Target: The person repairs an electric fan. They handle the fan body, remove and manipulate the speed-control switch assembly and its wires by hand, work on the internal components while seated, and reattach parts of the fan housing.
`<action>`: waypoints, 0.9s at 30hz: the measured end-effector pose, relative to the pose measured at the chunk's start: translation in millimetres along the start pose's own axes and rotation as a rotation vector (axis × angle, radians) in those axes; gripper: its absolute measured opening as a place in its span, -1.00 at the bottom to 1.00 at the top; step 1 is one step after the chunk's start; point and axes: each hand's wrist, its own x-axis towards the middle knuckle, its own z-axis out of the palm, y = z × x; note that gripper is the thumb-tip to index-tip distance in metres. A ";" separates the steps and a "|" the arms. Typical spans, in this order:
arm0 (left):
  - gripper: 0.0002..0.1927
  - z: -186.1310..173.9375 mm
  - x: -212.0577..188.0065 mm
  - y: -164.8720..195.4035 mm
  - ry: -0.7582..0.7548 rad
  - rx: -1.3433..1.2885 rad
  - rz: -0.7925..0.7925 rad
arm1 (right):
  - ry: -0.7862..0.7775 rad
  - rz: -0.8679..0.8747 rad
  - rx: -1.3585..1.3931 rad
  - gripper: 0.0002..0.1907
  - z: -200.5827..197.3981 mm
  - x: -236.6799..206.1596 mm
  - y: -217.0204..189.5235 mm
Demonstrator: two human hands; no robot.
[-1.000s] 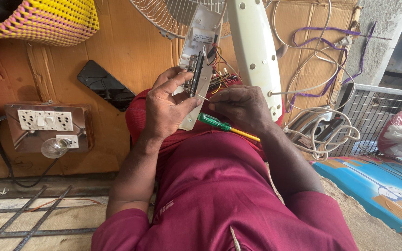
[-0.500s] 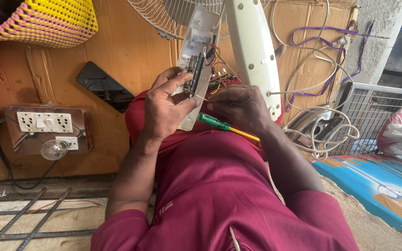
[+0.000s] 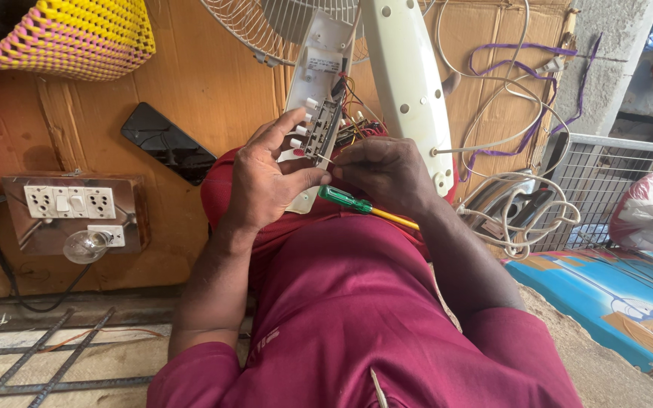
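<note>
Left hand grips the light, brittle-looking switch panel by its edges; right hand, fingers closed, pinches a thin wire there, screwdriver tucked under the palm.

Taking the switch panel as landmark: the left hand grips it from the left, the right hand touches it from the right, and a screwdriver lies just below, under the right hand. The fan column stands just right of the panel, the fan grille above it. A phone lies to its left, a socket board with a bulb farther left and lower. A woven basket sits at upper left. Coiled cables and a wire rack lie to its right.
</note>
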 end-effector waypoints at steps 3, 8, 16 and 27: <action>-0.25 -1.1 0.4 0.8 -0.024 0.045 0.019 | -0.027 0.007 0.132 -0.84 2.0 0.4 0.4; -0.26 -1.5 -0.8 -3.9 -0.053 0.130 0.094 | -0.079 -0.056 0.127 -0.74 -0.8 3.3 -6.0; -0.21 3.3 -1.3 -2.0 -0.008 0.201 0.094 | -0.074 -0.385 -0.232 -0.71 -4.2 15.1 -16.2; -0.17 1.7 1.7 -23.4 -0.026 -0.172 -0.078 | -0.060 -0.224 -0.210 -0.83 2.2 21.3 -5.1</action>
